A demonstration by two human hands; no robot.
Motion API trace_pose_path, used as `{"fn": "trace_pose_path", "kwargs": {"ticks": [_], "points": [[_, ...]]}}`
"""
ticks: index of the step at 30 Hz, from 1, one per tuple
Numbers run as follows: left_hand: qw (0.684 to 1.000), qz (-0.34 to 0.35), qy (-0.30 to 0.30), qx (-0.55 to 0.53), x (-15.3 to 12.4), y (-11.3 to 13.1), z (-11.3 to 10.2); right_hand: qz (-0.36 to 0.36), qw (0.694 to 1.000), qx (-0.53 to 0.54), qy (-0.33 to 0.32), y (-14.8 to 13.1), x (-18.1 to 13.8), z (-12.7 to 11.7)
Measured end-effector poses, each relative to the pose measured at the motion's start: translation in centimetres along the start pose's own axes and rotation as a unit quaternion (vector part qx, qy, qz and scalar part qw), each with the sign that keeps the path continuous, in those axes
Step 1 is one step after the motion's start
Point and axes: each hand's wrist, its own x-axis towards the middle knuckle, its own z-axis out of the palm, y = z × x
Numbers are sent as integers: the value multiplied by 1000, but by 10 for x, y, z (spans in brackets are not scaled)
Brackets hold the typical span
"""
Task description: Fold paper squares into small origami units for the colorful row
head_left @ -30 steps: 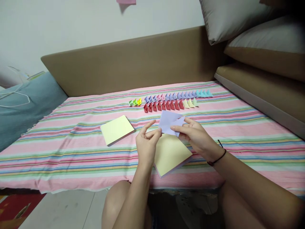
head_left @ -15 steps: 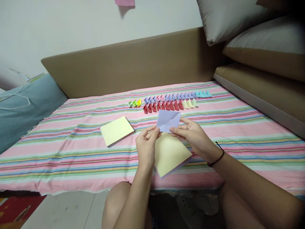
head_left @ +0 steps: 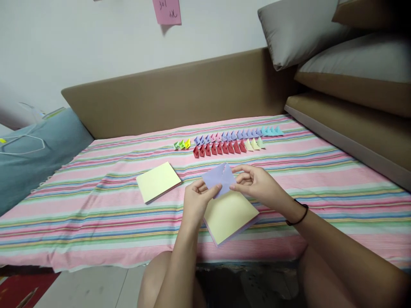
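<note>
A folded piece of lilac paper (head_left: 215,179) is held up between my two hands, its flaps meeting along a slit near the top. My left hand (head_left: 199,197) grips its lower left side, thumb on the front face. My right hand (head_left: 252,182) pinches its right edge between thumb and fingers. Just below lies a stack of square paper (head_left: 229,218), pale yellow on top with pink and lilac edges showing. Farther left rests another pale yellow paper stack (head_left: 158,182).
Rows of small folded paper pieces stand behind my hands: red ones (head_left: 219,148), lilac ones (head_left: 239,134), turquoise ones (head_left: 272,131) and green-yellow ones (head_left: 182,144). A striped cloth (head_left: 105,205) covers the seat. Cushions (head_left: 349,72) are piled at the right, and a brown backrest (head_left: 173,94) runs behind.
The lilac paper has turned in my hands, so its slit now points up instead of slanting to the right. The view has tilted up slightly, showing more of the pink wall note.
</note>
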Motion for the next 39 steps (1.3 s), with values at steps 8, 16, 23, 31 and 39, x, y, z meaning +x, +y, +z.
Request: {"fn": "trace_pose_path", "kwargs": {"ticks": [8, 16, 23, 31, 39], "points": [[999, 20, 23, 24, 3, -8, 4, -6, 998, 37, -41, 4, -1, 7], [985, 26, -9, 171, 1, 1, -2, -44, 989, -132, -41, 5, -1, 0], [968, 23, -83, 236, -1, 12, -16, -32, 982, -168, -81, -6, -2, -14], [969, 91, -57, 223, 0, 21, -28, -25, 982, -180, -60, -11, -2, -23], [989, 63, -82, 105, 0, -10, 5, -22, 982, -168, -79, -4, -4, -10]]}}
